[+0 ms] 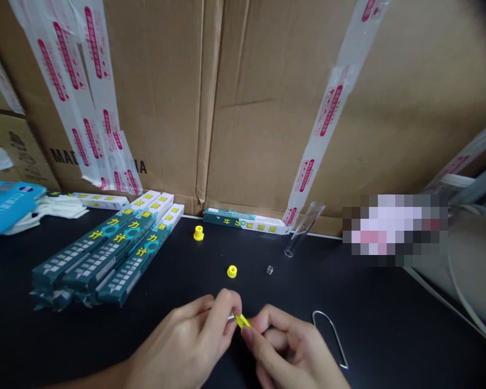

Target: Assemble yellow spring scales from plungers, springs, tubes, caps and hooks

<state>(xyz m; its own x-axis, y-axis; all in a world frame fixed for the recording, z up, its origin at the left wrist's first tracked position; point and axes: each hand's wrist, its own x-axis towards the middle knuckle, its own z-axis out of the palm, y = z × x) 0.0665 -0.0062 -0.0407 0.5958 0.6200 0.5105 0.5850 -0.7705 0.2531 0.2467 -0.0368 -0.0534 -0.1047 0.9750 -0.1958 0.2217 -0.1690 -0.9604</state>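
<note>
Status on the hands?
Left hand, right hand: close together, pinching a yellow plastic piece. Metal pin at its end. Yellow cap ahead, wire loop to the right, neither touching the hands.

A small bright yellow piece sits against a silver metal stub. A yellow cap and a second yellow cap stand out on the black worktop. The long boxes are dark teal with yellow characters, and white tape, repeating a crimson print, streaks the brown cardboard.
</note>
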